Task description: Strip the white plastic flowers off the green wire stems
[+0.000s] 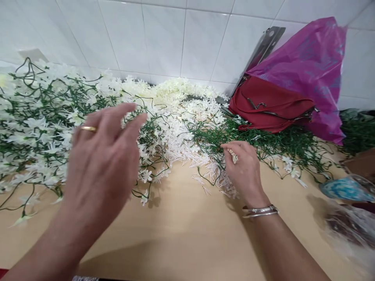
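Note:
My left hand (105, 152), slightly blurred, is raised over the left side of the table with its thumb and fingers apart and nothing visible between them. Under and beyond it spreads a heap of artificial white flowers (38, 132) on green stems. My right hand (243, 168) pinches at a green plastic stem near the edge of a tangle of bare green stems (216, 134); the fingertips partly hide the grip. Small white stick-like pieces (211, 168) lie scattered just left of and beneath that hand. Loose white blossoms (202, 111) are piled behind them.
A red bag (269, 105) and a purple plastic bag (310, 70) lean by the tiled wall (164, 39) at the back right. A blue patterned item (345, 188) and a clear plastic bag (351, 230) lie at the right edge of the wooden table (175, 234).

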`<state>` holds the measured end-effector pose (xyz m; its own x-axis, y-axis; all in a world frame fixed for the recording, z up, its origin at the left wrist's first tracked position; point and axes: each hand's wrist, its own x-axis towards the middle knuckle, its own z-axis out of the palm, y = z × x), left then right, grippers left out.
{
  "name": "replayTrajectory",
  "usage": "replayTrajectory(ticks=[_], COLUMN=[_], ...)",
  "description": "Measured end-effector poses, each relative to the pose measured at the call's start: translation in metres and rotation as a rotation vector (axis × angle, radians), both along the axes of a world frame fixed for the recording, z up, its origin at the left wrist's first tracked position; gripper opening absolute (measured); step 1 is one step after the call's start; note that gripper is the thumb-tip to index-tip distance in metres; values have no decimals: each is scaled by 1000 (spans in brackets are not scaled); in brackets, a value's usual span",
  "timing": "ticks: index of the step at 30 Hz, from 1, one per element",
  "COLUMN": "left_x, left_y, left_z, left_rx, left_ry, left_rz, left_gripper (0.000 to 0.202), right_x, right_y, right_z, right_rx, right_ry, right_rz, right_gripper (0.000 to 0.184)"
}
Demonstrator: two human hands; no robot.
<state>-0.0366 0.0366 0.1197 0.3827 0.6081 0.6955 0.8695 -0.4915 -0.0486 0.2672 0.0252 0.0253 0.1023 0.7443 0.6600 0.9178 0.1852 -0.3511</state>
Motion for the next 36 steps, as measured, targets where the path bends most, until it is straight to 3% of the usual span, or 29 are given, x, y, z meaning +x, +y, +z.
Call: replayTrajectory(ticks=[2,5,9,14,18,22,25,28,30,33,36], left_x=[21,61,99,111,103,88,80,76,75,74,75], left_y=[3,17,46,71,73,49,20,-5,-15,-18,-15], left_z=[-7,-29,-56,-78,-76,-56,-51,-64,-78,-98,-109], left_rx=[-79,-250,-397,-419,-352,-347,-607,-1095,-1298,-1364,-1364], left_ry=[35,127,236,241,154,-220,-725,-1177,-1378,-1526,-1682], left_rz=[-134,-317,-308,-274,-295,-443,-550,-556,-538,-539,-530], left_gripper=[44,34,22,20,25,20,10,14,21,27,32], right_x=[-10,-18,-16,-9,-12,-22,-29,-34,-34,-31,-27], right_y=[-1,-1,-2,-1,-6,-17,-22,-23,-21,-18,-14], right_z=[0,-1,-3,-1,10,24,25,18,14,10,10], right_rx=[-29,-92,-107,-106,-187,-464,-594,-593,-573,-531,-481], right_ry=[-8,-8,8,34,131,211,80,-82,-78,126,409], right_rz=[93,171,191,166,225,453,497,463,452,425,361], right_gripper=[19,16,14,14,13,12,17,15,19,17,10])
